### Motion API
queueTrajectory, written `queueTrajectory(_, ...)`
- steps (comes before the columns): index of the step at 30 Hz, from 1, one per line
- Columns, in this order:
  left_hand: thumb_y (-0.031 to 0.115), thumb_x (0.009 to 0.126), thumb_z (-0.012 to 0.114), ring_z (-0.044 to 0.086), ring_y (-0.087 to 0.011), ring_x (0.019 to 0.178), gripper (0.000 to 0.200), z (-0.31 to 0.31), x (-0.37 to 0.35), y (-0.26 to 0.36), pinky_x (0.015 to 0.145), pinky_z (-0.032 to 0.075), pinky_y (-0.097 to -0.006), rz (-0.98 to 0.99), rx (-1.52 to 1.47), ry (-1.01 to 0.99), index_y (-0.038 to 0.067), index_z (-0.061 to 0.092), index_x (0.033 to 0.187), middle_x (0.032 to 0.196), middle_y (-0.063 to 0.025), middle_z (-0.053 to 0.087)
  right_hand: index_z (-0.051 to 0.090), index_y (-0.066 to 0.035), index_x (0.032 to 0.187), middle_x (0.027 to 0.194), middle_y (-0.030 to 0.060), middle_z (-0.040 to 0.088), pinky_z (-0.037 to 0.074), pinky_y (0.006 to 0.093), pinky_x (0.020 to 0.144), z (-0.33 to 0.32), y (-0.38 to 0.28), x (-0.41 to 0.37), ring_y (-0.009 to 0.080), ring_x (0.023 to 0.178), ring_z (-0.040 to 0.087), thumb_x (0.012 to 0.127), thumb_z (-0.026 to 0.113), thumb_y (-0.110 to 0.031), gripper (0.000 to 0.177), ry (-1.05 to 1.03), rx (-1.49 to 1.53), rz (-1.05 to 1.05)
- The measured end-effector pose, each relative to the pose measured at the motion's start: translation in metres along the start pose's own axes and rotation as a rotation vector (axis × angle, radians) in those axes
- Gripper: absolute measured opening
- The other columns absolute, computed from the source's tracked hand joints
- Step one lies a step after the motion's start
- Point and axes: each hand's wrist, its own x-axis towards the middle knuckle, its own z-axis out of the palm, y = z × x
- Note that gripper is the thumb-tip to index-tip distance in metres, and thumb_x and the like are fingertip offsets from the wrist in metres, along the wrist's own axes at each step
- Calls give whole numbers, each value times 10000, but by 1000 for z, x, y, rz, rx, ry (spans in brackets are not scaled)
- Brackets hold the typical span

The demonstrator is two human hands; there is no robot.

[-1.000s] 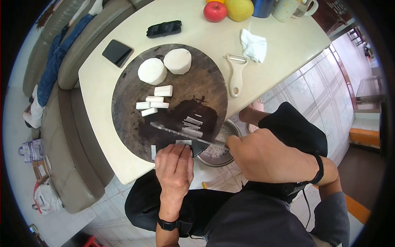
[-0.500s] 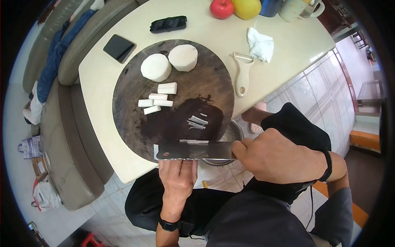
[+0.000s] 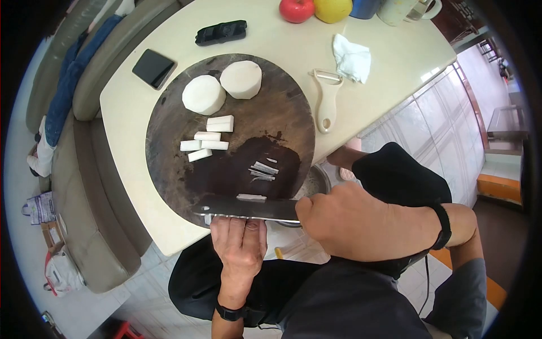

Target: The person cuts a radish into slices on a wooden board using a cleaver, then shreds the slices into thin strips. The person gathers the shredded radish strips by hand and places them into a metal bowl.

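Note:
My right hand is closed round the handle end of a cleaver, whose broad blade lies level across the board's near edge. My left hand has its fingers bent and pressed together right against the blade, with the tips hidden behind it. Beside them the end of a white vegetable piece pokes out. Just beyond the blade lies a thin white slice. Several thin strips rest on the wet part of the round wooden board. Farther off are several white blocks and two thick peeled rounds.
A peeler and a crumpled white tissue lie right of the board. Toward the back are a phone, a black object, a red apple and a yellow fruit. A metal bowl sits below the table edge.
The blade has tipped, so its side shows darker and narrower, and it has shifted left in view. The whole scene has slid slightly left. The left hand stays against the blade.

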Motion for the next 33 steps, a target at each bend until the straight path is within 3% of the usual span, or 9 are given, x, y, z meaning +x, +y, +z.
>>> queueTrajectory(7, -27, 642, 740, 586, -309, 867, 253, 3, -4, -1, 754, 437, -415, -21, -18, 28, -37, 670, 885, 929, -128, 615, 518, 37, 800, 660, 152, 578, 471, 407, 539, -13, 8, -9, 339, 602, 609, 655, 609, -22, 182, -63, 69, 53)
queueTrajectory(9, -26, 641, 743, 586, -310, 870, 258, 3, -4, -2, 754, 435, -418, -32, -23, 20, -35, 669, 888, 932, -124, 613, 567, 59, 741, 635, 199, 594, 485, 390, 522, -19, 7, -11, 349, 626, 644, 643, 653, -33, 160, -109, 29, 75)
queueTrajectory(11, -13, 636, 784, 545, -288, 774, 239, 2, -1, -3, 676, 414, -385, 2, -16, 33, -27, 673, 848, 903, -128, 604, 567, 61, 743, 626, 200, 590, 481, 393, 514, -21, 11, -12, 349, 617, 640, 642, 653, -34, 164, -108, 43, 45)
queueTrajectory(14, -39, 651, 730, 594, -327, 897, 227, 2, -6, -3, 758, 433, -438, -33, -40, -5, -30, 666, 869, 950, -137, 622, 564, 61, 741, 623, 195, 588, 478, 397, 503, -23, 12, -11, 345, 604, 638, 644, 656, -37, 166, -133, 53, 33)
queueTrajectory(20, -9, 636, 767, 579, -356, 914, 271, 2, -1, -3, 814, 440, -465, -6, -37, 13, -25, 683, 893, 943, -131, 619, 587, 73, 771, 652, 178, 598, 492, 394, 517, -18, 3, -3, 326, 610, 650, 658, 668, -48, 185, -117, 62, 20)
queueTrajectory(28, -26, 641, 743, 585, -311, 883, 248, 3, -3, 0, 794, 449, -425, -9, -18, 29, -39, 676, 879, 926, -125, 619, 605, 69, 774, 684, 204, 612, 499, 409, 544, -4, 5, -1, 333, 654, 658, 652, 664, -36, 171, -11, 82, 50)
queueTrajectory(30, -25, 639, 745, 583, -302, 877, 245, 4, -4, 0, 791, 448, -418, -7, -21, 42, -39, 675, 873, 922, -120, 617, 530, 44, 806, 613, 160, 569, 464, 422, 512, -5, 8, -6, 360, 560, 599, 664, 604, -10, 169, -25, 82, 55)
queueTrajectory(33, -28, 636, 744, 582, -295, 876, 228, 3, -5, -2, 778, 443, -417, -19, -27, 41, -40, 669, 852, 918, -119, 613, 531, 42, 808, 621, 160, 570, 451, 427, 503, -10, 7, -10, 363, 565, 594, 662, 604, -14, 172, -100, 66, 63)
